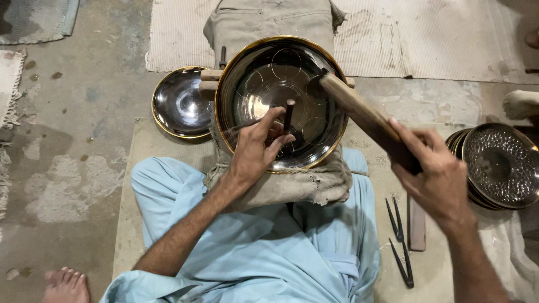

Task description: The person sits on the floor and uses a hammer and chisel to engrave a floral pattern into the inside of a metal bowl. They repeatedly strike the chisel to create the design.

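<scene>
A large shiny metal bowl (269, 73) with a gold rim and faint circle marks inside rests on a cloth-wrapped support over my lap. My left hand (257, 147) pinches a short dark metal punch (288, 115), held upright against the bowl's inside. My right hand (435, 171) grips a long wooden mallet (359, 112) whose far end hangs over the bowl, near the punch's top.
A smaller shiny bowl (178, 104) lies left of the big one. A stack of hammered-pattern bowls (499, 165) stands at the right. Dark metal dividers (400, 241) and a wooden strip (416, 224) lie on the mat by my right knee. A bare foot (66, 285) shows bottom left.
</scene>
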